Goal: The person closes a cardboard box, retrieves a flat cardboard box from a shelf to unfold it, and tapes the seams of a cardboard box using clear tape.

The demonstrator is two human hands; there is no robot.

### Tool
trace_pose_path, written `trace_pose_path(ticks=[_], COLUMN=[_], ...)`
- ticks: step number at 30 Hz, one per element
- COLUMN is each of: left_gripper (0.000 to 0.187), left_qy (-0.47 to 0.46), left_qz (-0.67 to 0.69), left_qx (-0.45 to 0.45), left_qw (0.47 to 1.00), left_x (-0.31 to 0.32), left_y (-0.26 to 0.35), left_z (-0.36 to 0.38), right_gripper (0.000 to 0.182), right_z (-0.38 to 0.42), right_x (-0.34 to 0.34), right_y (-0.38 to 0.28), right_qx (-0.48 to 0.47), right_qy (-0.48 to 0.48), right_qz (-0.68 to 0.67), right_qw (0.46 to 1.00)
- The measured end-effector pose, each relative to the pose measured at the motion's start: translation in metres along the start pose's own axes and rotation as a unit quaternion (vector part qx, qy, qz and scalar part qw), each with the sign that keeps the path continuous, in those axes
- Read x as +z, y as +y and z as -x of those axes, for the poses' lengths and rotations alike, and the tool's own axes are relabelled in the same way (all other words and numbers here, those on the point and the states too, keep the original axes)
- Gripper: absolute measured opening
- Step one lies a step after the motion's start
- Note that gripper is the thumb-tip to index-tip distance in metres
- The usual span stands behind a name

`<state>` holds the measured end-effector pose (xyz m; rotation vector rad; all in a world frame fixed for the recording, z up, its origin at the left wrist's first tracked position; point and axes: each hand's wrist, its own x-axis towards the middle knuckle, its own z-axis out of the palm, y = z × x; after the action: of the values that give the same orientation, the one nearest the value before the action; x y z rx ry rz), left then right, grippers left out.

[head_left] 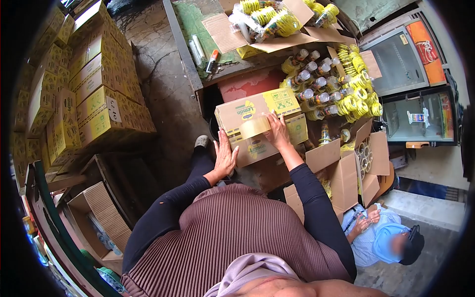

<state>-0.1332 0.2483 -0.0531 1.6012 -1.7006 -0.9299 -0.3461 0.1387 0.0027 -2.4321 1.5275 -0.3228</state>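
A yellow-and-brown cardboard carton (232, 116) with lemon print lies in front of me, its top flaps closed. A wide band of tan packing tape (255, 127) crosses the seam between the flaps. My left hand (225, 154) lies flat against the carton's left side, fingers spread. My right hand (278, 131) is at the tape's right end, its fingers curled over it; part of the tape is hidden under them. Just beyond the carton's right edge stand several clear bottles (321, 84) with yellow ring-shaped packs (354, 96).
Stacked cartons (99, 99) fill the left side. An opened box of yellow packs (277, 42) and an orange-handled cutter (213, 60) are on the far table. Open cartons (341, 173) stand at right, near a seated person (376, 232) handling something small. Glass-door coolers (420, 116) stand behind.
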Motion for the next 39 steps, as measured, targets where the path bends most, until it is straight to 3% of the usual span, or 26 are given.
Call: trace_pose_path(ticks=[14, 17, 22, 27, 29, 39], left_gripper=[0.075, 0.076, 0.078, 0.079, 0.08, 0.079], left_qy=[-0.008, -0.006, -0.01, -0.011, -0.006, -0.013], left_qz=[-0.128, -0.153, -0.171, -0.176, -0.177, -0.173], left_qx=[-0.03, -0.026, -0.024, -0.02, -0.017, -0.029], left_qw=[0.991, 0.988, 0.985, 0.984, 0.984, 0.984], left_x=[-0.003, -0.004, -0.005, -0.003, -0.003, -0.004], left_y=[0.002, 0.003, 0.0, 0.0, -0.001, 0.0], left_z=[-0.002, -0.002, -0.002, -0.002, -0.002, -0.004], right_gripper=[0.063, 0.065, 0.04, 0.031, 0.03, 0.027], right_z=[-0.001, -0.006, -0.02, -0.024, -0.023, -0.019], right_x=[-0.006, -0.011, -0.022, -0.03, -0.023, -0.035], right_y=[-0.007, -0.013, -0.012, -0.013, -0.007, -0.005], right_qx=[-0.021, -0.032, -0.072, -0.077, -0.145, -0.187], right_qy=[-0.008, 0.016, 0.028, -0.006, 0.044, 0.023], right_qz=[-0.001, -0.057, -0.153, -0.076, -0.012, 0.004], right_qw=[1.0, 0.998, 0.985, 0.994, 0.988, 0.982])
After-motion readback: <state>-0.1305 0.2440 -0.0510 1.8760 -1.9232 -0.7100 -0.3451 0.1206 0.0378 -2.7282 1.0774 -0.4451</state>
